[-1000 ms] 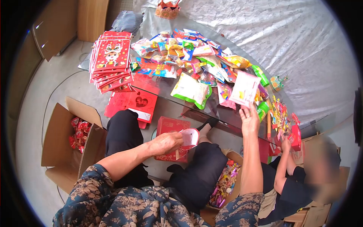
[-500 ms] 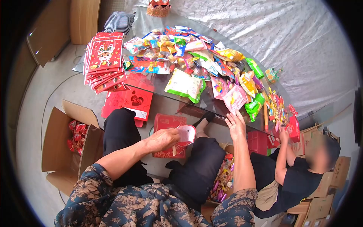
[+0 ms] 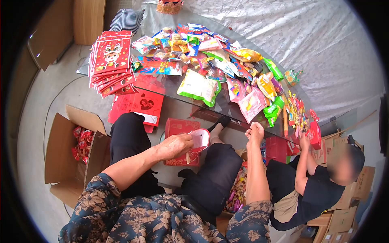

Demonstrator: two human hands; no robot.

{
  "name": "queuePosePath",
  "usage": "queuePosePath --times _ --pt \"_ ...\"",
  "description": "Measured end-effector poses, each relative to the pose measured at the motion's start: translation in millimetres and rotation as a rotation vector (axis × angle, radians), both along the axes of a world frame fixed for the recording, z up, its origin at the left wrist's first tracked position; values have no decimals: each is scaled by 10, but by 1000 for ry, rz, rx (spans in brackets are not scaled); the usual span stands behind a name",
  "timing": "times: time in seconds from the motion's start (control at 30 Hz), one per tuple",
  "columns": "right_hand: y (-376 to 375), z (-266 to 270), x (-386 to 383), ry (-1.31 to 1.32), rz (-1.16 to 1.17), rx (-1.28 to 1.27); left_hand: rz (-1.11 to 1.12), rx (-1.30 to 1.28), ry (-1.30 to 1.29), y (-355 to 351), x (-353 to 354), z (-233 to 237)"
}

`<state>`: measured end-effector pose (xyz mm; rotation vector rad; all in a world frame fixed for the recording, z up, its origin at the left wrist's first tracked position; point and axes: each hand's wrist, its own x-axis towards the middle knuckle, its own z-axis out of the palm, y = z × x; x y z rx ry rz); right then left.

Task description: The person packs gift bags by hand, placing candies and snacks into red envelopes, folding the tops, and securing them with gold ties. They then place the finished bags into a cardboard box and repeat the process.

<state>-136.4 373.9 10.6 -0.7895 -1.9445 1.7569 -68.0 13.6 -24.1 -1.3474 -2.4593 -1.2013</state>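
Note:
My left hand (image 3: 176, 145) grips the rim of a small red paper gift box (image 3: 200, 140), its white inside facing up. It is held above my lap, in front of a larger red box (image 3: 178, 126). My right hand (image 3: 255, 132) is at the table's front edge with its fingers curled together; whatever they hold, if anything, is hidden. Just above it lies a pink snack packet (image 3: 252, 106), with a green packet (image 3: 274, 110) to its right. A white-and-green snack bag (image 3: 199, 88) rests at the glass table's edge.
Snack packets (image 3: 178, 44) cover the glass table (image 3: 162, 91). A stack of red printed bags (image 3: 111, 60) stands at its left. An open carton (image 3: 60, 150) with red packets is on the floor. Candy (image 3: 238, 188) lies beside my leg. A co-worker (image 3: 324, 186) sits at right, hands near a red box (image 3: 314, 135).
My right hand has gone from spread fingers by the pink packet to curled fingers, slightly lower. My left hand keeps the red gift box in nearly the same place.

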Motion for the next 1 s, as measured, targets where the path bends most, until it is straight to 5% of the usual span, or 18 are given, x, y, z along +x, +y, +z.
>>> queuePosePath --times 0.1,0.33,0.57,1.0 --pt "76 101 -107 -124 109 -171 1 -1 8 9 -6 16" --pt "212 81 -478 -312 220 -104 3 -4 3 5 -13 15" --pt "-68 200 -163 55 189 -322 -4 -8 8 -10 -3 26" --pt "222 74 15 -87 213 -491 -4 -27 11 -1 -10 27"
